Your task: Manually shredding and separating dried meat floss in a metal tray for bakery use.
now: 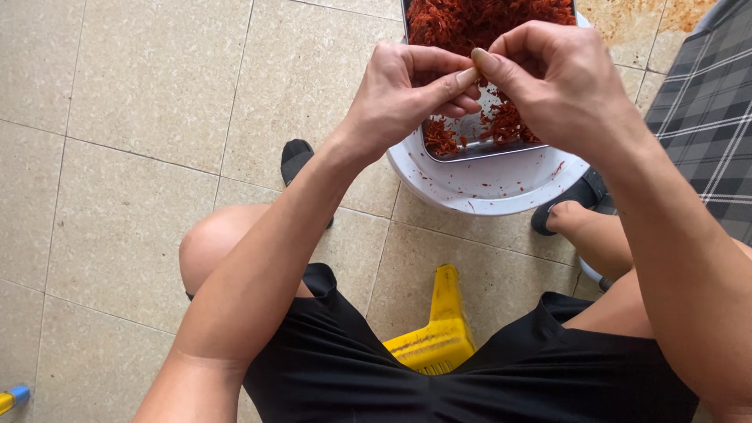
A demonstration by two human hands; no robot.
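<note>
My left hand and my right hand meet above a metal tray heaped with red shredded strands. The fingertips of both hands pinch together, thumb against thumb; whatever small piece lies between them is hidden. The tray rests on a white round basin on the tiled floor. More red strands lie near the tray's front edge, just under my hands.
I sit on a low yellow plastic stool, knees apart, in black shorts. Black slippers are on my feet. Grey checked cloth lies at the right. A blue and yellow object shows at the lower left.
</note>
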